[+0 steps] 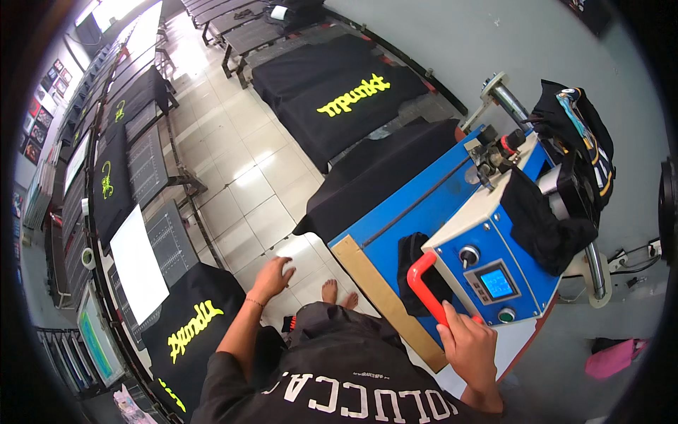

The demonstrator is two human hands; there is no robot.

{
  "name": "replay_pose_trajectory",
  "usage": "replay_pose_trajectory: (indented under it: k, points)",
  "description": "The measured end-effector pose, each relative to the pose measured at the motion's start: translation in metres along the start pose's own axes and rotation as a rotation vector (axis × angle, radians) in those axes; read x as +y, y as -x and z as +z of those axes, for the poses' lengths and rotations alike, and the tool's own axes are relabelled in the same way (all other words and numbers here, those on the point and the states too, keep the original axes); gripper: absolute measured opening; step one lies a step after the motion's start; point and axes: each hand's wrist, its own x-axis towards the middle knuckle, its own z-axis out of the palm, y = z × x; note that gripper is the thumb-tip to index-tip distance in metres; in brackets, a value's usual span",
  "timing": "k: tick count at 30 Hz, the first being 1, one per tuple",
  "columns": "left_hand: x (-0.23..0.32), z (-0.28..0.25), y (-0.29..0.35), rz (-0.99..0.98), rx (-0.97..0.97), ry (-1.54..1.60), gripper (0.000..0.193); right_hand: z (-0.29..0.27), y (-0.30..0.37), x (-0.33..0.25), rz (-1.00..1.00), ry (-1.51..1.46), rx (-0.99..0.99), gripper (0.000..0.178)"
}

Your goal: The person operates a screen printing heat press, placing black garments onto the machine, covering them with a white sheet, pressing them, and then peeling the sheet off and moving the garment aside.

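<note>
A blue and cream heat press stands at my right, with a small lit screen and a green button on its front panel. My right hand is wrapped round the lower part of its red handle. Black cloth shows behind the handle, and a wooden strip runs along the near edge of the blue part. Away from everything, my left hand hangs over the tiled floor with its fingers apart. Closest to it lies a black shirt with neon yellow lettering on the left-hand table.
Beyond the press, another black shirt with yellow lettering lies on a table. A white sheet and more printed black shirts line the left tables. Black cloth drapes over the press. A pink item is at lower right.
</note>
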Motion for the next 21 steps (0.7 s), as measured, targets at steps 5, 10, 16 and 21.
replay_pose_trajectory:
  k: [5,10,16,21]
  points:
    - [0.014,-0.065,-0.105,0.079,0.399,0.094,0.030,0.015,-0.035,0.028,0.028,-0.136,0.034,0.038]
    - [0.014,-0.033,-0.145,-0.036,0.319,0.389,0.033,-0.002,-0.002,0.058,0.220,-0.234,0.001,0.035]
    - [-0.001,-0.033,-0.290,-0.034,0.128,0.532,0.043,0.007,-0.011,0.069,0.534,-0.209,0.078,0.042]
    - [-0.036,-0.001,-0.366,-0.137,-0.239,0.687,0.065,0.044,-0.045,0.018,0.907,-0.071,0.115,0.046]
